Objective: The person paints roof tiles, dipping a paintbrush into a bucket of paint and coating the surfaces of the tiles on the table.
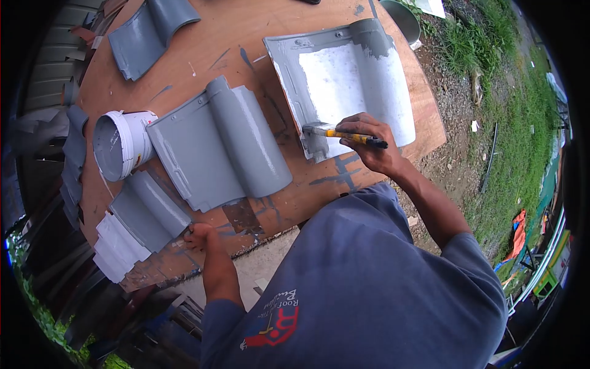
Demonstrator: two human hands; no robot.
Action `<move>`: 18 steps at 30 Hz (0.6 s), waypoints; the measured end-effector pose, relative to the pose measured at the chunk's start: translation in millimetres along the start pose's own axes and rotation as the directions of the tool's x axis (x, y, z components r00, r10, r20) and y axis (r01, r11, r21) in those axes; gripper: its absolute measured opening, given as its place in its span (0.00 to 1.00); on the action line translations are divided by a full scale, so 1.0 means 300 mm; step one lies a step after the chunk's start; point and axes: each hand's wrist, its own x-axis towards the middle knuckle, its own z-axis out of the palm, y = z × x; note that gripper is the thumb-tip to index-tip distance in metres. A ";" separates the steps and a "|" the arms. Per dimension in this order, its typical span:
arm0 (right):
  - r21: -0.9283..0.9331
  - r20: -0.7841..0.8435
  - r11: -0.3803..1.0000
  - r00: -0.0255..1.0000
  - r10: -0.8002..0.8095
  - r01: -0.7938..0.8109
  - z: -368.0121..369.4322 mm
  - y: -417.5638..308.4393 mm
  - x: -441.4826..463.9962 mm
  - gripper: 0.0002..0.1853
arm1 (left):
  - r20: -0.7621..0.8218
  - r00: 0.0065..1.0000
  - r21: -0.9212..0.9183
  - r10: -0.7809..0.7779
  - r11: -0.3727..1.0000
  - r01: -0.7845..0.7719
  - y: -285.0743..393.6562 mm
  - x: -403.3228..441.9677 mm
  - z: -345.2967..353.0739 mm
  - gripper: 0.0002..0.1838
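Observation:
My right hand [373, 142] grips a paintbrush [344, 133] with a yellow and black handle. Its bristles touch the lower left border of a roof tile [332, 80] that is partly white and partly coated grey along its top and left edges. At the table's near edge rests my left hand [200, 237], fingers loosely apart, close to the corner of a smaller grey tile [150, 206]. Between the hands lies a large roof tile [215, 144], grey all over. A white paint bucket [126, 141] stands tilted at its left, grey paint smeared inside.
Another grey tile [150, 37] lies at the table's far left, and a pale one [117, 249] at the near left corner. Grey paint streaks mark the brown wooden table [215, 37]. To the right are gravel and grass [516, 141]. More tiles [74, 154] stand beyond the left edge.

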 end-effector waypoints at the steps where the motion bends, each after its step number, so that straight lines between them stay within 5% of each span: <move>1: -0.035 0.059 0.998 0.997 -0.054 0.056 0.000 0.009 -0.030 0.15 | -0.006 1.000 -0.001 0.009 1.000 -0.009 -0.002 0.007 0.009 0.29; 6: -0.109 0.367 0.966 0.913 -0.180 0.235 -0.001 0.011 -0.152 0.28 | 0.008 1.000 -0.004 0.020 1.000 -0.020 0.009 -0.008 -0.006 0.29; 13: -0.108 0.310 0.976 0.939 -0.148 0.190 -0.026 -0.050 -0.133 0.28 | -0.032 1.000 0.030 0.000 1.000 0.001 0.002 0.011 0.025 0.28; 16: -0.153 0.459 0.939 0.864 -0.208 0.308 -0.016 -0.033 -0.142 0.26 | -0.039 0.999 0.017 -0.008 1.000 0.009 0.011 0.007 0.021 0.28; 18: -0.237 0.622 0.931 0.780 -0.074 0.278 -0.021 -0.054 -0.147 0.26 | -0.038 0.999 0.026 -0.012 1.000 0.013 0.013 0.002 0.003 0.28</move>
